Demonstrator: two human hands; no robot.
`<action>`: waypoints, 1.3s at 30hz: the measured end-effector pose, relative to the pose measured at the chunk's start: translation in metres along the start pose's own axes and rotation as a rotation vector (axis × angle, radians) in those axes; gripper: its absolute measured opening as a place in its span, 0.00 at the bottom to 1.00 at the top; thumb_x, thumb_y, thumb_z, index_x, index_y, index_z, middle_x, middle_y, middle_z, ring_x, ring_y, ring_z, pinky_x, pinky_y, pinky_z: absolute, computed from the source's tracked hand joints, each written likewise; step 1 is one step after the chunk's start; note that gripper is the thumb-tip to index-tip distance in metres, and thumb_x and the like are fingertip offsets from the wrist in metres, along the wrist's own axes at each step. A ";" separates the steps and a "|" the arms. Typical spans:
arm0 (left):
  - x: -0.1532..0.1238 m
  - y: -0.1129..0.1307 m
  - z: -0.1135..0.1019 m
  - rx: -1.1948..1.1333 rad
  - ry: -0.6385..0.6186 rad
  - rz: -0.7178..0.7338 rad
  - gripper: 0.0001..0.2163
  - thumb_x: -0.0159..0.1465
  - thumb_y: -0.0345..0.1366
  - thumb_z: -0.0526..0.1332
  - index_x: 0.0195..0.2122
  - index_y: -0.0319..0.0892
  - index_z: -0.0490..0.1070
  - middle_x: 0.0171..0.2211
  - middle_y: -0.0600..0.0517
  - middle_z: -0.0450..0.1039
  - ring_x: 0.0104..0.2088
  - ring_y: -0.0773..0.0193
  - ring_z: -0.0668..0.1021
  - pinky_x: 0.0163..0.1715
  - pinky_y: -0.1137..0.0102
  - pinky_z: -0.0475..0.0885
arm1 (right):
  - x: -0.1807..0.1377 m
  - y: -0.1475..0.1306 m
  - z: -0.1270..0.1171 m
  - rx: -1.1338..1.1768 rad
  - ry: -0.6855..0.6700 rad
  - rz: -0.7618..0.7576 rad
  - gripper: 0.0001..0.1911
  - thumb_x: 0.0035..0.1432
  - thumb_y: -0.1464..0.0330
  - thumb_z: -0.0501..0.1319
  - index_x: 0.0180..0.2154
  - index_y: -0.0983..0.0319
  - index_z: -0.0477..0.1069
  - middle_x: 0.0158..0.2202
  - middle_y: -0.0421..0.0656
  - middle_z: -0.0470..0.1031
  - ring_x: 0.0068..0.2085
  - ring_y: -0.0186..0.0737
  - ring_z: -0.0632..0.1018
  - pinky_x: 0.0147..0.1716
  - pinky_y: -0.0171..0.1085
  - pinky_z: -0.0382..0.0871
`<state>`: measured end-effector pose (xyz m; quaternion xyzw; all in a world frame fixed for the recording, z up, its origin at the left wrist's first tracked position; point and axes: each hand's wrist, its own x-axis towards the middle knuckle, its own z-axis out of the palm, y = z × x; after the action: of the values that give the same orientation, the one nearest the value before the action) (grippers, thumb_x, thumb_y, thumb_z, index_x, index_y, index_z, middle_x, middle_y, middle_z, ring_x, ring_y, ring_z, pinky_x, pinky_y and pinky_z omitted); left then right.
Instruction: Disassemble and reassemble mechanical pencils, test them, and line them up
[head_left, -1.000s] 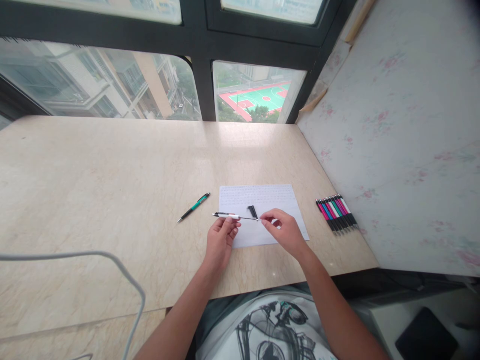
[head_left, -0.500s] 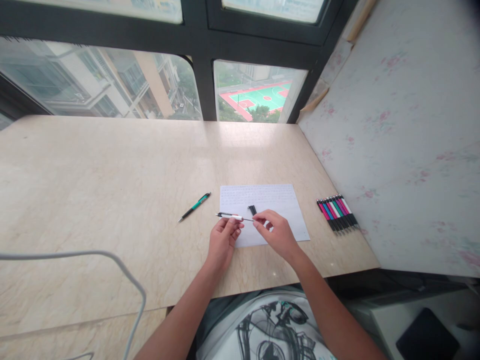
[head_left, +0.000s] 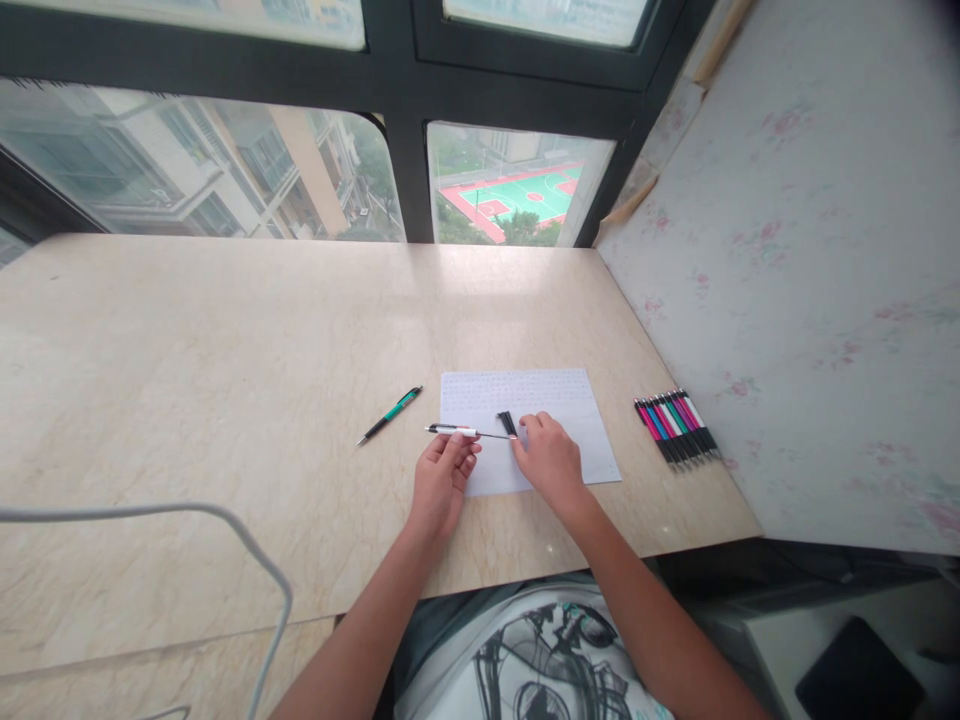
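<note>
My left hand (head_left: 441, 478) pinches a white pen barrel (head_left: 459, 431) with a black clip end pointing left. A thin dark refill (head_left: 493, 435) sticks out of the barrel's right end. On the paper sheet (head_left: 559, 455) lies a black pen grip piece (head_left: 507, 422); whether it is one part or several lying together I cannot tell. My right hand (head_left: 551, 460) is over the sheet just right of that piece, thumb and fingers apart, with the thumb close to the refill's tip. Nothing shows between its fingers.
A green and black pen (head_left: 390, 416) lies left of the sheet. Several pens in mixed colours (head_left: 676, 430) lie in a row at the right, near the wall (head_left: 840, 300). A grey cable (head_left: 225, 512) crosses the lower left of the marble-look tabletop (head_left: 225, 380).
My right hand has let go of the refill and moved slightly right, lowering toward the black grip piece. My left hand and the white barrel have shifted a little to the left.
</note>
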<state>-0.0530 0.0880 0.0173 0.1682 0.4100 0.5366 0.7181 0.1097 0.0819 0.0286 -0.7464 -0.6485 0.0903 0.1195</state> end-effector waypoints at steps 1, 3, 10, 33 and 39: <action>0.000 0.000 0.000 -0.001 0.004 -0.001 0.09 0.56 0.36 0.69 0.36 0.38 0.76 0.36 0.49 0.78 0.32 0.71 0.77 0.31 0.78 0.71 | 0.000 -0.002 0.000 -0.021 -0.002 0.008 0.06 0.60 0.67 0.60 0.39 0.59 0.71 0.38 0.48 0.73 0.40 0.46 0.74 0.29 0.37 0.62; 0.000 0.000 0.000 -0.004 0.005 -0.003 0.09 0.56 0.36 0.69 0.36 0.38 0.76 0.35 0.49 0.77 0.32 0.71 0.77 0.31 0.78 0.70 | 0.000 -0.003 0.000 -0.050 0.001 0.021 0.03 0.61 0.68 0.59 0.37 0.60 0.70 0.38 0.49 0.72 0.40 0.46 0.73 0.29 0.37 0.62; 0.000 0.000 0.000 0.004 0.004 -0.006 0.09 0.56 0.36 0.69 0.35 0.38 0.76 0.35 0.49 0.77 0.32 0.71 0.77 0.31 0.77 0.70 | 0.000 0.016 -0.004 0.055 0.027 0.068 0.04 0.60 0.70 0.57 0.32 0.60 0.70 0.34 0.48 0.74 0.35 0.45 0.75 0.29 0.38 0.64; 0.009 0.016 -0.004 -0.010 0.053 0.062 0.09 0.55 0.36 0.69 0.35 0.38 0.75 0.33 0.50 0.77 0.32 0.71 0.77 0.29 0.78 0.71 | -0.009 0.024 -0.029 0.792 0.080 -0.065 0.07 0.57 0.67 0.61 0.35 0.59 0.78 0.36 0.44 0.79 0.37 0.40 0.78 0.32 0.37 0.71; 0.007 0.014 -0.001 -0.005 0.053 0.047 0.09 0.54 0.36 0.70 0.34 0.39 0.76 0.33 0.50 0.77 0.31 0.71 0.77 0.29 0.78 0.71 | -0.009 0.025 -0.028 0.790 0.082 -0.078 0.07 0.57 0.68 0.61 0.35 0.59 0.78 0.37 0.44 0.79 0.36 0.40 0.78 0.32 0.36 0.71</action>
<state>-0.0620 0.0992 0.0233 0.1619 0.4235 0.5584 0.6947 0.1402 0.0684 0.0482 -0.6209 -0.5863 0.2983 0.4263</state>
